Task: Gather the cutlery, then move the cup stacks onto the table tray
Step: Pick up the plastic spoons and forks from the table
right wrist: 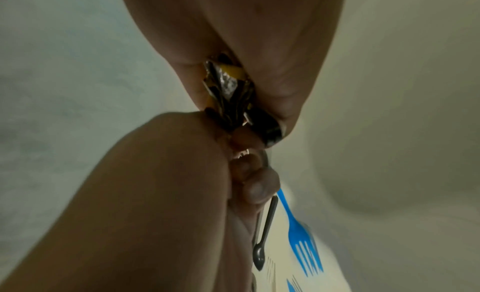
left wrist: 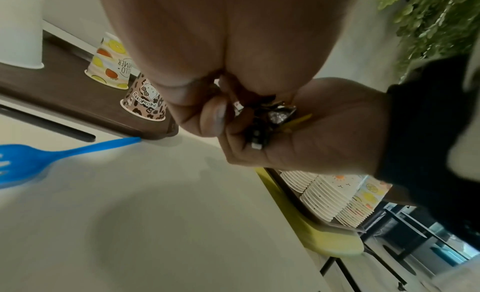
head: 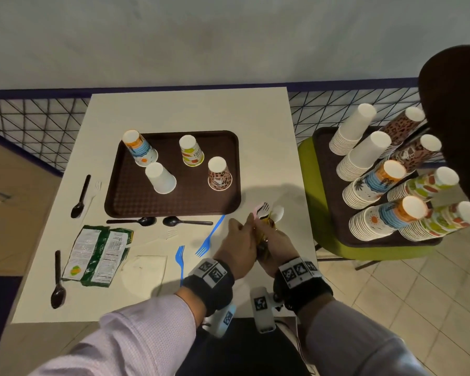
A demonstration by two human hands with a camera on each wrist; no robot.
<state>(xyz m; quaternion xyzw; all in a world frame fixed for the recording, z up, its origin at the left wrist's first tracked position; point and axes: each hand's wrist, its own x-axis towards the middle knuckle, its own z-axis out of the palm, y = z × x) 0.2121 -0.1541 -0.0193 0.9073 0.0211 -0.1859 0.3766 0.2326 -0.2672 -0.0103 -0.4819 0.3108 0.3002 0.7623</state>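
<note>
Near the table's right front edge, both hands meet on a cutlery bundle (head: 266,213) with a pink fork and a white spoon sticking out. My right hand (head: 276,241) grips it, along with a crumpled foil wrapper (right wrist: 228,91). My left hand (head: 240,238) curls its fingers against the bundle (left wrist: 262,122). Loose on the table lie black spoons (head: 135,221), two blue forks (head: 210,236) and white forks (head: 96,187). The brown table tray (head: 174,211) carries several upturned cups (head: 219,173). Tall cup stacks (head: 364,158) stand on a second tray (head: 334,213) at the right.
A green snack bag (head: 98,256) and a white napkin (head: 144,267) lie at the table's front left. The second tray rests on a green seat (head: 318,226) beside the table. A dark chair back (head: 456,104) rises at the far right, and a mesh fence (head: 38,126) runs behind.
</note>
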